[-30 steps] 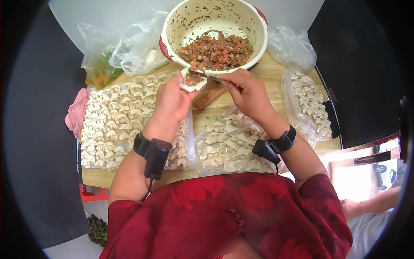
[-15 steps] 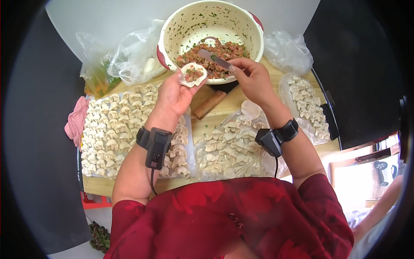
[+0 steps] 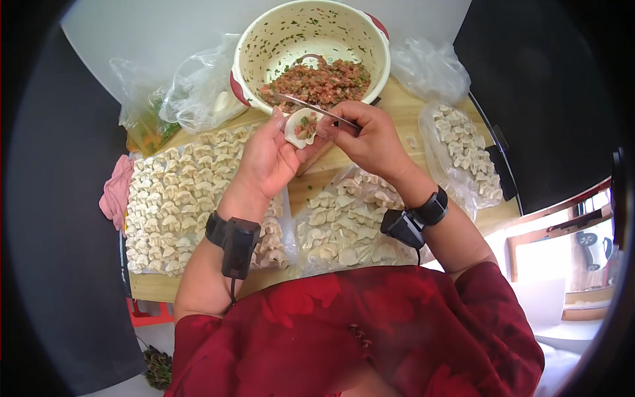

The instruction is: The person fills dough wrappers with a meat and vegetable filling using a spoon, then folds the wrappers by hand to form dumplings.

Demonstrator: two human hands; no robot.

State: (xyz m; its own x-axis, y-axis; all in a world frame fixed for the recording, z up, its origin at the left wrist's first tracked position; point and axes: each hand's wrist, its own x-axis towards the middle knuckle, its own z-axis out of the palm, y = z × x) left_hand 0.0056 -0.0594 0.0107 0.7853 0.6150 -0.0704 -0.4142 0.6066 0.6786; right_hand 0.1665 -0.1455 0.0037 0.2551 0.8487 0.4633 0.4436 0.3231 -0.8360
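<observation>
My left hand holds a round dumpling wrapper by its edge, cupped in the fingers. A small heap of meat and green filling lies on the wrapper. Closed around the handle of a flat metal spreader, my right hand is at the wrapper's right side, its fingertips against or very near that edge. The spreader points left, above the wrapper. Just beyond both hands stands a cream pot with red handles, with chopped filling in its bottom.
Rows of folded dumplings cover a sheet at left. More dumplings lie on plastic near me, others in a bag at right. Plastic bags flank the pot. A pink cloth hangs at the table's left edge.
My right hand has come down and left from the pot to the wrapper, and the spreader has turned edge-on. The wrapper has shifted slightly right and down. The person's arm at far right is gone.
</observation>
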